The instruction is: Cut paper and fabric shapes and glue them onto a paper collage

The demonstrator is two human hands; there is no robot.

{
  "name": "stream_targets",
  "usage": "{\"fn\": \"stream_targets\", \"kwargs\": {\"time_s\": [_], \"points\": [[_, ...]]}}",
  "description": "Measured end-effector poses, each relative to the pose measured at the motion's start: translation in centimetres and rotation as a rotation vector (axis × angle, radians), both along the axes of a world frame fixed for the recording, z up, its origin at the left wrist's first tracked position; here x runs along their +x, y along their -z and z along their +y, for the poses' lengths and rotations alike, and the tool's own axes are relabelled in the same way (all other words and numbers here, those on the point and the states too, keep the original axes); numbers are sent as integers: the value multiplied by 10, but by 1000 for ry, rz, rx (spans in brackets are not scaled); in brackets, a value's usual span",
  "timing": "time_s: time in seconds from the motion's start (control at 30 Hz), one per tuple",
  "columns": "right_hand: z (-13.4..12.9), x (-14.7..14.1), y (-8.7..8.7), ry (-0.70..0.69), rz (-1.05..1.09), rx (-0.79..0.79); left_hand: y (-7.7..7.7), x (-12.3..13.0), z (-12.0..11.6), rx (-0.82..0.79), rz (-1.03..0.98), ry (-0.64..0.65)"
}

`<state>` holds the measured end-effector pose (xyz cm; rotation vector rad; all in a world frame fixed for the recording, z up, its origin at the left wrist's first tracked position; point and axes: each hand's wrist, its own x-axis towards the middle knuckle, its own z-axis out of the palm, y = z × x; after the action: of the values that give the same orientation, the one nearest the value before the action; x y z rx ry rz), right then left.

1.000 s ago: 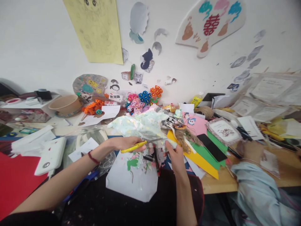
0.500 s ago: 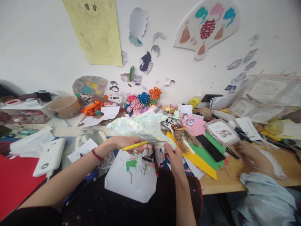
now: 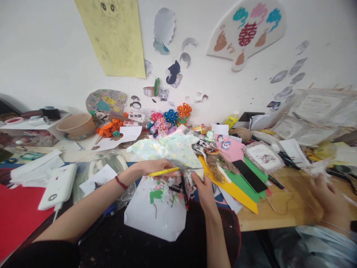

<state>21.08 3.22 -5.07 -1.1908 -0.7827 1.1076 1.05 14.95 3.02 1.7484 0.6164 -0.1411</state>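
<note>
A pale green floral cloth [image 3: 164,147] is spread over the heap in front of me, its near edge between my hands. My left hand [image 3: 158,167] is closed, with a slim yellow tool [image 3: 163,172] at its fingers pointing right along that edge; its exact kind is unclear. My right hand [image 3: 203,186] pinches the cloth's right corner between thumb and fingers. Below them, a white sheet [image 3: 156,221] on my lap carries green and pale paper scraps [image 3: 157,194]. A black-and-red pen [image 3: 184,193] lies at its right side.
At right, another person's hand [image 3: 326,193] is over the wooden table [image 3: 259,219]. A black phone [image 3: 249,175] rests on green and yellow paper. A white power bank [image 3: 58,186] and red sheet [image 3: 19,216] lie left. Craft flowers [image 3: 170,117] stand by the wall.
My left hand and the yellow tool have shifted slightly right. My right hand has moved a little left, with the cloth's corner. The other person's hand has moved right, lifting something pale.
</note>
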Motion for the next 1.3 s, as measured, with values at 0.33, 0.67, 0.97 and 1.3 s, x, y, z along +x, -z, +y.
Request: {"fn": "stream_targets", "kwargs": {"time_s": [0.33, 0.67, 0.97, 1.3], "points": [[4, 10, 0, 165, -185, -84, 0, -1, -1, 88, -22, -12], [11, 13, 9, 273, -112, -27, 6, -1, -1, 73, -129, 18], [12, 11, -4, 168, 127, -7, 9, 3, -4, 141, -188, 61], [12, 18, 9, 236, 112, -20, 6, 2, -5, 65, -130, -68]]}}
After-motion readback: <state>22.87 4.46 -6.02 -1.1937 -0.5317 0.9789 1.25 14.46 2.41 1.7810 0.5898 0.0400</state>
